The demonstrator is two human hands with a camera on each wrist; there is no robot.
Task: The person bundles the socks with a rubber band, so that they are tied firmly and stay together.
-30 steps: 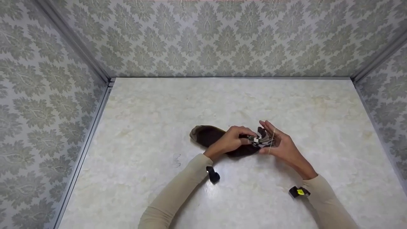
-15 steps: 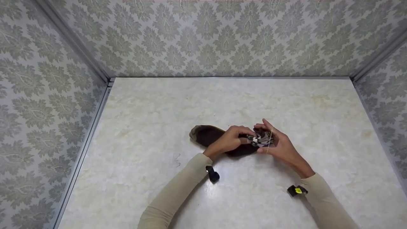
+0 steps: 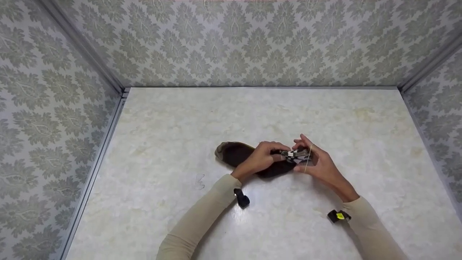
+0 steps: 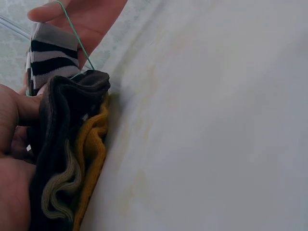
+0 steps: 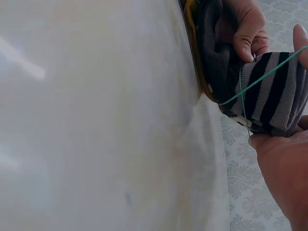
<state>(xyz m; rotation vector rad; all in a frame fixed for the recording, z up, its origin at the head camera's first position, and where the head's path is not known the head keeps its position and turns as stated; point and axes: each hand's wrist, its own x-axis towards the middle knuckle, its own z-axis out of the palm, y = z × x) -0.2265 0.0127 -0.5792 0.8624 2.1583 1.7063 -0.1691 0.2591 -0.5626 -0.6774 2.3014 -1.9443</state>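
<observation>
A bundle of knitted socks (image 3: 238,153) lies on the table, mostly dark, with mustard and olive layers in the left wrist view. Its striped grey-and-black end (image 5: 269,89) sticks out between my hands. My left hand (image 3: 261,157) pinches the bundle just beside the striped part. Around that end spread the thumb and fingers of my right hand (image 3: 321,162). A thin green rubber band (image 5: 267,74) is stretched over these fingers and crosses the striped cloth. Parts of my right fingers are hidden behind the socks.
The pale marbled table (image 3: 162,126) spreads around the bundle. Patterned walls (image 3: 234,43) stand at the back and both sides. A black wrist device (image 3: 242,198) is on the left sleeve, another wrist device (image 3: 339,216) on the right.
My right hand has shifted slightly around the striped end, moving a little left and then back right. The striped cloth now sits flatter and lower. My left hand has stayed in place.
</observation>
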